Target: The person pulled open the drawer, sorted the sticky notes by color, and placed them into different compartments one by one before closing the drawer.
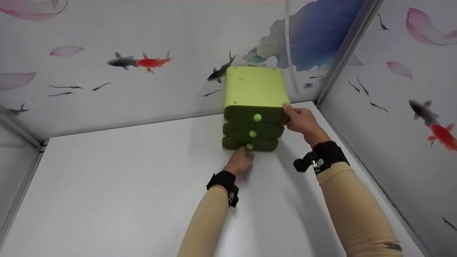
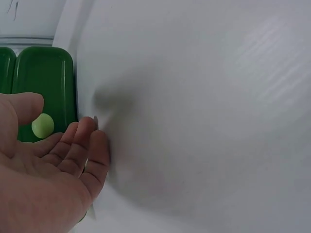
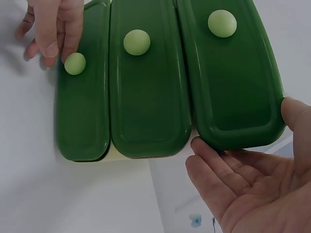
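Note:
A small green drawer cabinet stands against the back wall, lime on top, with three dark green drawer fronts and round light green knobs. My right hand grips its upper right corner. The thumb lies at the top edge and the fingers curl round the side of the top drawer. My left hand is by the bottom drawer, its fingers loosely bent below the knob. In the left wrist view its thumb is apart from that knob. All three drawers look closed.
The cabinet stands on a white table. Behind is a wall painted with fish and petals; a similar wall rises at the right. A pale cord hangs down the back wall.

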Tool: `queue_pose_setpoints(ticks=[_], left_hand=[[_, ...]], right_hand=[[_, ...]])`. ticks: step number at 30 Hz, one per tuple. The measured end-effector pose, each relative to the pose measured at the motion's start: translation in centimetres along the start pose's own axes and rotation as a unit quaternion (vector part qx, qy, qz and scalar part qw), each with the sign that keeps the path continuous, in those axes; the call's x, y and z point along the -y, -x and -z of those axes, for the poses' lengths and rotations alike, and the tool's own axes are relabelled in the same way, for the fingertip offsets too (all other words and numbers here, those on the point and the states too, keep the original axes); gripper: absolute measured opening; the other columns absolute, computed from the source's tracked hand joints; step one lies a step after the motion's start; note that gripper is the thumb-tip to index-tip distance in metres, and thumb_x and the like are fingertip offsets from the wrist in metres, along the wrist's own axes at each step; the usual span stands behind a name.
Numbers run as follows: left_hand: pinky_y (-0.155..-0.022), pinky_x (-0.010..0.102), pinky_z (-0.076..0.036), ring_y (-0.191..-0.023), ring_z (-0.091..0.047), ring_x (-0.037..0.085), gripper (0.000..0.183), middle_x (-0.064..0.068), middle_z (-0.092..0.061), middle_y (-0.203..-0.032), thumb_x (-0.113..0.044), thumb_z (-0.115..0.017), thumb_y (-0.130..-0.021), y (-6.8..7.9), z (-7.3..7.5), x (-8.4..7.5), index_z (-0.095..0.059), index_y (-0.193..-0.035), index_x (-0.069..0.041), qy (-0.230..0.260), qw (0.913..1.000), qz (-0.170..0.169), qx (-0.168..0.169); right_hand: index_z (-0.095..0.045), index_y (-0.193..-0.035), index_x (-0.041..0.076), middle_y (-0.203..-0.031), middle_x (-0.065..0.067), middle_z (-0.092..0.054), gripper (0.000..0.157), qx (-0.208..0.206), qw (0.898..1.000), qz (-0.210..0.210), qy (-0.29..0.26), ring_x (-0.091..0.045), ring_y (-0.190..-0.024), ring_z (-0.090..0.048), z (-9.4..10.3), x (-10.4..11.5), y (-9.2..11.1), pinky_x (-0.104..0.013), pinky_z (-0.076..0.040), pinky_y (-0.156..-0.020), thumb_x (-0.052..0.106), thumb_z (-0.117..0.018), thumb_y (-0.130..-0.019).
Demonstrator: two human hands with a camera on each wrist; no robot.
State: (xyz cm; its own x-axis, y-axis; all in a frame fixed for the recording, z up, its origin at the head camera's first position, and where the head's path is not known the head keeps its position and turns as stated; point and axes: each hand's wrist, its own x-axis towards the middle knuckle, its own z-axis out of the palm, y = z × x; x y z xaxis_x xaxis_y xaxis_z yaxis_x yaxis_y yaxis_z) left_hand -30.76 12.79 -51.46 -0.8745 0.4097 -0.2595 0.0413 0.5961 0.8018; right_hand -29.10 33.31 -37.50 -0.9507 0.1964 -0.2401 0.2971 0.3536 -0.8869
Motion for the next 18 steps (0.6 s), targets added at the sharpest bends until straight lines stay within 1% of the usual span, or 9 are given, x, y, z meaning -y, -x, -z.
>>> queue_pose_setpoints(ticks=[3, 5, 6, 8, 11, 13, 18], left_hand=[[-0.116, 0.041, -0.033, -0.14, -0.039, 0.032, 0.055, 0.021, -0.044, -0.147, -0.026, -0.044, -0.102, -0.12, 0.01, -0.01, -0.035, -0.145, 0.005, 0.009, 1.0, 0.0, 0.003], [-0.117, 0.041, -0.032, -0.141, -0.038, 0.033, 0.057, 0.022, -0.043, -0.148, -0.027, -0.044, -0.102, -0.22, -0.02, 0.02, -0.033, -0.146, 0.006, 0.015, 0.9999, 0.0, 0.002], [-0.118, 0.041, -0.031, -0.142, -0.036, 0.033, 0.057, 0.022, -0.041, -0.15, -0.027, -0.043, -0.102, -0.24, -0.04, 0.03, -0.031, -0.147, 0.006, 0.02, 0.9998, 0.002, 0.0], [-0.119, 0.041, -0.029, -0.143, -0.034, 0.033, 0.058, 0.022, -0.039, -0.151, -0.027, -0.042, -0.102, -0.3, -0.05, 0.09, -0.029, -0.148, 0.006, 0.025, 0.9997, 0.003, -0.002], [-0.119, 0.041, -0.029, -0.144, -0.034, 0.033, 0.058, 0.022, -0.038, -0.152, -0.027, -0.042, -0.102, -0.33, -0.01, 0.23, -0.028, -0.149, 0.006, 0.031, 0.9995, 0.002, -0.004], [-0.119, 0.041, -0.029, -0.143, -0.034, 0.033, 0.058, 0.022, -0.039, -0.151, -0.027, -0.043, -0.102, -0.29, 0.03, 0.35, -0.029, -0.149, 0.005, 0.032, 0.9995, -0.002, -0.003], [-0.116, 0.042, -0.033, -0.14, -0.039, 0.033, 0.054, 0.021, -0.044, -0.148, -0.027, -0.043, -0.102, -0.23, 0.21, 0.61, -0.034, -0.146, 0.004, 0.022, 0.9997, -0.01, -0.005]], right_hand=[[-0.042, -0.144, -0.004, -0.106, -0.008, -0.053, 0.078, -0.001, 1.0, 0.002, -0.002, -0.011, -0.092, -0.056, -0.15, 0.02, -0.05, -0.028, -0.05, -0.097, 0.058, -0.042, -0.097], [-0.045, -0.141, -0.003, -0.101, -0.005, -0.051, 0.075, 0.001, 1.0, 0.002, 0.001, -0.01, -0.087, -0.054, -0.3, -0.03, -0.03, -0.027, -0.051, -0.093, 0.058, -0.043, -0.097], [-0.046, -0.139, -0.004, -0.1, -0.006, -0.051, 0.074, 0.002, 1.0, 0.003, 0.001, -0.011, -0.087, -0.054, -0.36, -0.08, -0.05, -0.027, -0.051, -0.093, 0.058, -0.043, -0.097], [-0.046, -0.14, -0.003, -0.105, -0.008, -0.053, 0.075, 0.004, 1.0, 0.003, 0.006, -0.011, -0.09, -0.055, -0.45, -0.15, -0.04, -0.027, -0.051, -0.094, 0.058, -0.042, -0.097], [-0.041, -0.145, -0.002, -0.115, -0.011, -0.053, 0.077, 0.01, 1.0, 0.005, 0.01, -0.014, -0.097, -0.055, -0.5, -0.21, -0.08, -0.03, -0.05, -0.098, 0.059, -0.041, -0.097], [-0.04, -0.146, -0.002, -0.117, -0.012, -0.053, 0.078, 0.01, 1.0, 0.006, 0.01, -0.014, -0.099, -0.056, -0.48, -0.25, -0.1, -0.03, -0.05, -0.098, 0.059, -0.041, -0.097], [-0.045, -0.142, -0.002, -0.106, -0.008, -0.053, 0.076, 0.009, 1.0, 0.007, 0.007, -0.012, -0.09, -0.056, -0.35, -0.4, -0.13, -0.024, -0.052, -0.088, 0.059, -0.042, -0.097]])
